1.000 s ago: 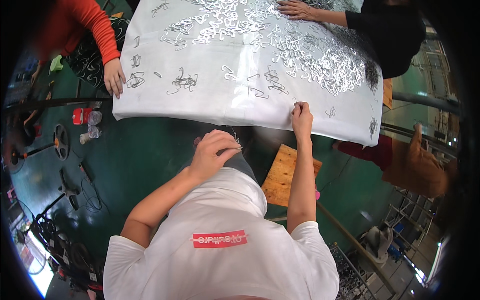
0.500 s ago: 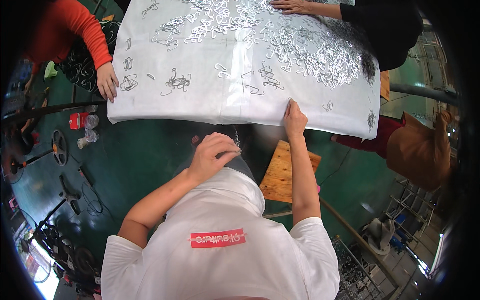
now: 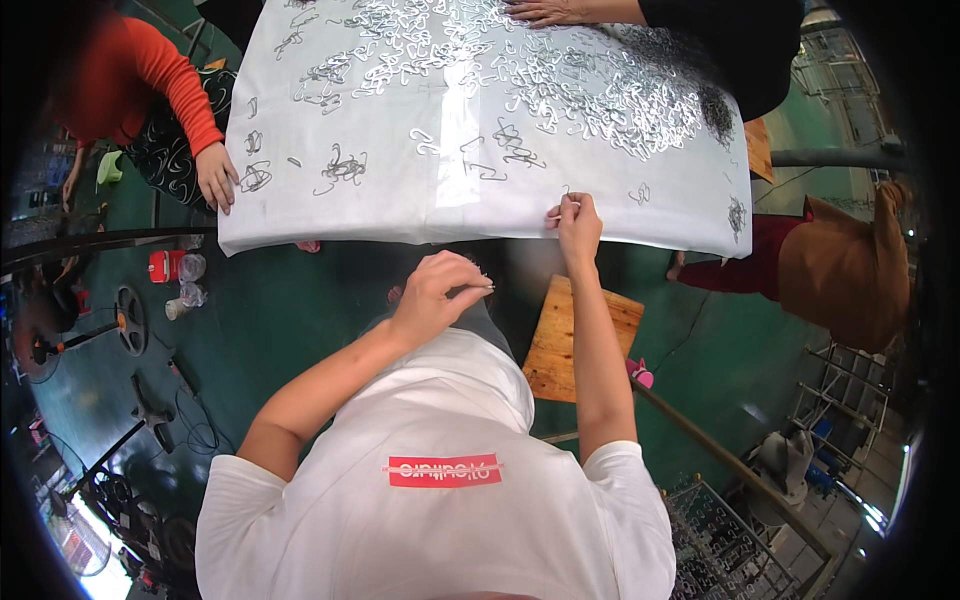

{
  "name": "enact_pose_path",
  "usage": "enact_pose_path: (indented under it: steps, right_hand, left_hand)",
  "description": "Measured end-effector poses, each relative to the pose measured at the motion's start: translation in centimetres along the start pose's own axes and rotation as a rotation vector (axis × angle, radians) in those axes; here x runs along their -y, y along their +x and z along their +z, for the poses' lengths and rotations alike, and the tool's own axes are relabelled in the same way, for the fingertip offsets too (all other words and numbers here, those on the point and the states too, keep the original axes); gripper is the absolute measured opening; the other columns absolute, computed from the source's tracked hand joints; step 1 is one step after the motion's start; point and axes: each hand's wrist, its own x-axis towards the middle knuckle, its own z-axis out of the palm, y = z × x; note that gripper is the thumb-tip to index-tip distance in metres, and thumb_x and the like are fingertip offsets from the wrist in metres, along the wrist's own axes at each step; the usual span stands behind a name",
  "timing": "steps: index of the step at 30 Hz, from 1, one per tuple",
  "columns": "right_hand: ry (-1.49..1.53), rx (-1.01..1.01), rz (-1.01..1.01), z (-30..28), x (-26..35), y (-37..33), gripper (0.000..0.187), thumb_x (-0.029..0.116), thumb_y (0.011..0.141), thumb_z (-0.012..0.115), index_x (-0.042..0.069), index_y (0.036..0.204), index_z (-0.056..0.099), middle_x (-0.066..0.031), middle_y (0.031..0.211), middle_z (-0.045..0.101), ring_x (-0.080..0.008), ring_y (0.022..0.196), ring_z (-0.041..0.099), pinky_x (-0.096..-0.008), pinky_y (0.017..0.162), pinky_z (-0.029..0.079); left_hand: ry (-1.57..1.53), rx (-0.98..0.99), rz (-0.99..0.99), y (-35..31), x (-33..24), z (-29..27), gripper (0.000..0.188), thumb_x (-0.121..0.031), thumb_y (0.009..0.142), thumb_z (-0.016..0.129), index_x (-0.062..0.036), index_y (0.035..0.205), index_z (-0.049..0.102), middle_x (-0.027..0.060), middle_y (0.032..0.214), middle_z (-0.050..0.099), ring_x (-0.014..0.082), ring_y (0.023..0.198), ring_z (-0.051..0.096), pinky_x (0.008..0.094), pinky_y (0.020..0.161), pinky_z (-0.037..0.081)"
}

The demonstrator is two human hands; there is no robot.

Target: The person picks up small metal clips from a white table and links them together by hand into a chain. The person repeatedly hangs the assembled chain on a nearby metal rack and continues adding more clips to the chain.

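My left hand (image 3: pixel 440 297) is in front of my lap, short of the table edge. Thumb and forefinger pinch a small metal piece (image 3: pixel 490 287), mostly hidden by the fingertips. At the table's near edge, my right hand (image 3: pixel 577 225) is closed in a pinch, with a thin bent metal hook (image 3: pixel 566 189) poking up from its fingertips. White sheeting covers the table (image 3: pixel 390 212). Shiny S-shaped hooks (image 3: pixel 610 110) lie in a dense spread toward the far right. Smaller tangled clusters of hooks (image 3: pixel 343 168) are nearer me.
A co-worker's hand (image 3: pixel 215 178) rests on the table's left edge; another's hand (image 3: pixel 545 10) lies among the far hooks. A wooden stool (image 3: pixel 570 345) stands below my right forearm. Further right, a person in brown (image 3: pixel 840 270) is beside the table. A red container (image 3: pixel 165 266) sits on the green floor.
My right hand has turned slightly at the table edge, its other fingers now showing to the left. My left hand keeps its pinch, slightly higher. The whole view has shifted a little.
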Motion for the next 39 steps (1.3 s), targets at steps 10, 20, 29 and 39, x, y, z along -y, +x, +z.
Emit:
enact_pose_path:
  steps: [10,20,29,39]
  right_hand:
    - [0.896,0.281,0.212,-1.6,5.3,-13.6,0.010,0.012,0.090,0.065,0.002,0.094,0.065,-0.0109,0.121,0.061,-0.0197,0.113,0.056,-0.0316,0.089,0.050]
    - [0.838,0.192,0.008,-0.9,4.8,-16.2,0.011,0.001,0.086,0.064,0.001,0.096,0.069,-0.0083,0.121,0.059,-0.0167,0.112,0.054,-0.0325,0.096,0.043]
    - [0.645,-0.063,-0.200,-0.8,5.0,-16.1,0.010,-0.008,0.081,0.065,-0.001,0.087,0.067,-0.0110,0.117,0.055,-0.0169,0.103,0.055,-0.0284,0.088,0.047]
    - [0.599,-0.024,-0.197,-1.0,4.5,-16.3,0.009,-0.004,0.078,0.070,0.001,0.084,0.070,-0.0076,0.108,0.057,-0.0174,0.101,0.054,-0.0282,0.086,0.045]
  left_hand:
    - [0.048,-0.013,0.060,-0.2,-0.6,1.0,0.010,-0.007,0.075,0.074,-0.0070,0.084,0.071,0.0024,0.084,0.069,0.0198,0.083,0.064,0.0337,0.081,0.045]
    - [0.073,0.023,0.116,0.8,-1.2,1.4,0.010,-0.007,0.075,0.074,-0.0067,0.084,0.070,0.0029,0.084,0.069,0.0203,0.083,0.064,0.0340,0.080,0.045]
    - [0.037,0.079,0.179,2.4,2.1,1.1,0.015,-0.008,0.078,0.072,-0.0061,0.093,0.071,0.0093,0.092,0.068,0.0257,0.089,0.064,0.0352,0.082,0.048]
    - [0.624,-0.002,0.038,14.5,17.6,-7.1,0.011,-0.015,0.081,0.067,-0.0106,0.091,0.069,0.0057,0.092,0.064,0.0260,0.094,0.057,0.0385,0.081,0.048]
